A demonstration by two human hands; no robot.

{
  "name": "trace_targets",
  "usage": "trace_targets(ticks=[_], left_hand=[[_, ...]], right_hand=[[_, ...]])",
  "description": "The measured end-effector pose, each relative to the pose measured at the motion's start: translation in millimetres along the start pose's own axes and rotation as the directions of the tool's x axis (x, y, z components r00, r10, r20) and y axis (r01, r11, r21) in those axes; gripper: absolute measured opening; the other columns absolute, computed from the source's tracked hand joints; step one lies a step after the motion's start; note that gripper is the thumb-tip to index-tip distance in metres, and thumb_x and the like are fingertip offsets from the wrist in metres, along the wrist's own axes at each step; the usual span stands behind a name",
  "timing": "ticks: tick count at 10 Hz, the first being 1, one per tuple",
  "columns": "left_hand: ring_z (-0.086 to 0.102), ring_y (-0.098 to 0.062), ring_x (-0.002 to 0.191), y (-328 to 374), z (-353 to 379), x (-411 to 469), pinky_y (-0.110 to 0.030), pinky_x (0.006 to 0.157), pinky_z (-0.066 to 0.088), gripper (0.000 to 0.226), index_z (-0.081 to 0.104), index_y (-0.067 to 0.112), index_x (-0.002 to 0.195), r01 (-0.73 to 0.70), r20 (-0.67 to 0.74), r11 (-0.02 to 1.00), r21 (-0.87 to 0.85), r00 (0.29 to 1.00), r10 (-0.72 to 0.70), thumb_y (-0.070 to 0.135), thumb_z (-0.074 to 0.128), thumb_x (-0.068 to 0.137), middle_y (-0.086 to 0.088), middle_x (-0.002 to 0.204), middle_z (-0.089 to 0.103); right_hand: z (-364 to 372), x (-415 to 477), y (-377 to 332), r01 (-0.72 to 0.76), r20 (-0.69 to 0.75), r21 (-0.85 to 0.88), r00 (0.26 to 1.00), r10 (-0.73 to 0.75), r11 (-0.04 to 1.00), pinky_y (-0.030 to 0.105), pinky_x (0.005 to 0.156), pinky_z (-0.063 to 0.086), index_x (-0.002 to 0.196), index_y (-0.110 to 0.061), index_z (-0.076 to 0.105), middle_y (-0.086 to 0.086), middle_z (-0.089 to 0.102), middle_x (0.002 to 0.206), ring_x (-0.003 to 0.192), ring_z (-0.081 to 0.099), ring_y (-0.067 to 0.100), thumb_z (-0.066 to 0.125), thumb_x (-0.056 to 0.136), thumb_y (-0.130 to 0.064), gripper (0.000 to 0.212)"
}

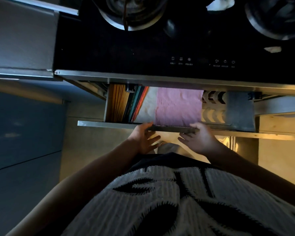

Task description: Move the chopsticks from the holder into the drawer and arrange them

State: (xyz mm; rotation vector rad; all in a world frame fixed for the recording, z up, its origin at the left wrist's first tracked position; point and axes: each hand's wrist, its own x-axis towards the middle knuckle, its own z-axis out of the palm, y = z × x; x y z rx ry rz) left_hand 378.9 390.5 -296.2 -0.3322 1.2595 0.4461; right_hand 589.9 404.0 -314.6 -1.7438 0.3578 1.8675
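Observation:
A metal drawer [109, 124] stands partly pulled out under the black cooktop. Along its left side lie several chopsticks [118, 104], yellow-orange ones and darker coloured ones beside them. My left hand [144, 139] and my right hand [200, 139] both hold the drawer's dark front handle [172, 128], thumbs on top and fingers spread underneath. No chopstick holder is in sight.
A pink cloth [177, 106] and a white cloth [147, 106] cover the drawer's middle. A slotted rack [212, 106] and a grey metal plate [239, 109] sit at its right. The cooktop [143, 48] carries two burners. Blue cabinet fronts [24, 130] stand at the left.

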Motion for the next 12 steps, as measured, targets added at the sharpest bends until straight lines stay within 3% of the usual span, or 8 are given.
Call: trace_targets(ticks=[2,4,5,6,7,10,11,12], left_hand=[[0.054,-0.026,0.123,24.5,12.1,8.4,-0.04,0.09,0.04,0.038,0.051,0.019,0.131,-0.073,0.019,0.997,0.018,0.997,0.072,0.033,0.05,0.096,0.005,0.135,0.055],[0.053,-0.029,0.124,54.2,31.0,7.6,-0.045,0.102,0.038,0.037,0.048,0.016,0.136,-0.157,0.038,0.988,0.003,0.987,0.156,0.021,0.046,0.099,-0.003,0.142,0.052],[0.054,-0.028,0.123,70.4,39.1,10.2,-0.043,0.096,0.039,0.038,0.046,0.013,0.138,-0.177,0.044,0.984,-0.002,0.983,0.176,0.019,0.042,0.101,-0.005,0.141,0.052],[0.056,-0.027,0.121,81.3,43.7,16.8,-0.042,0.092,0.04,0.038,0.046,0.009,0.138,-0.184,0.039,0.983,-0.008,0.982,0.185,0.017,0.038,0.102,-0.004,0.144,0.051],[0.061,-0.024,0.111,91.2,47.2,24.6,-0.039,0.082,0.046,0.04,0.045,0.013,0.141,-0.226,0.057,0.974,0.032,0.973,0.224,0.015,0.037,0.102,-0.001,0.146,0.048],[0.068,-0.02,0.103,114.8,53.3,40.7,-0.037,0.077,0.053,0.025,0.058,0.017,0.116,-0.278,0.054,0.953,0.119,0.96,0.273,0.005,0.043,0.1,0.0,0.129,0.057],[0.066,-0.021,0.104,112.0,50.2,38.9,-0.036,0.078,0.052,0.022,0.056,0.025,0.114,-0.25,0.051,0.951,0.184,0.968,0.245,0.011,0.045,0.101,0.0,0.134,0.056],[0.064,-0.018,0.1,105.5,47.8,31.4,-0.034,0.075,0.05,0.031,0.05,0.025,0.131,-0.253,0.02,0.882,0.397,0.964,0.267,0.019,0.046,0.101,-0.001,0.134,0.058]], right_hand=[[30.0,7.7,-20.5,0.081,-0.037,0.083,0.996,-0.079,0.993,0.046,0.068,0.052,0.112,-0.016,0.05,0.015,0.048,0.123,0.121,0.049,0.033,0.059,0.07,-0.011,0.044],[49.8,14.4,-48.0,0.117,-0.041,0.141,0.993,-0.112,0.983,0.045,0.057,0.056,0.106,-0.016,0.053,0.016,0.056,0.115,0.094,0.061,0.03,0.066,0.051,-0.009,0.057],[59.7,15.9,-59.3,0.163,0.003,0.158,0.986,-0.165,0.974,0.045,0.065,0.057,0.112,-0.011,0.051,0.016,0.056,0.119,0.101,0.06,0.031,0.06,0.067,-0.001,0.047],[72.2,20.2,-71.3,0.156,-0.014,0.196,0.988,-0.157,0.968,0.051,0.092,0.046,0.114,-0.004,0.045,0.018,0.047,0.137,0.126,0.05,0.034,0.048,0.08,0.005,0.035],[84.1,20.0,-81.1,0.142,-0.006,0.203,0.99,-0.144,0.969,0.051,0.103,0.038,0.108,0.0,0.048,0.018,0.044,0.142,0.132,0.045,0.033,0.04,0.083,0.007,0.027],[82.6,23.8,-88.4,0.176,0.087,0.162,0.978,-0.191,0.971,0.05,0.089,0.047,0.136,-0.009,0.042,0.007,0.044,0.144,0.121,0.052,0.033,0.022,0.084,0.016,0.061],[78.9,18.7,-84.4,0.203,0.113,0.095,0.97,-0.213,0.975,0.052,0.098,0.043,0.142,-0.018,0.034,0.008,0.044,0.144,0.123,0.05,0.032,0.024,0.087,0.013,0.063],[76.7,12.5,-71.6,0.197,0.102,-0.102,0.977,-0.186,0.975,0.053,0.101,0.042,0.148,-0.024,0.024,0.01,0.044,0.146,0.126,0.049,0.033,0.029,0.093,0.003,0.061]])
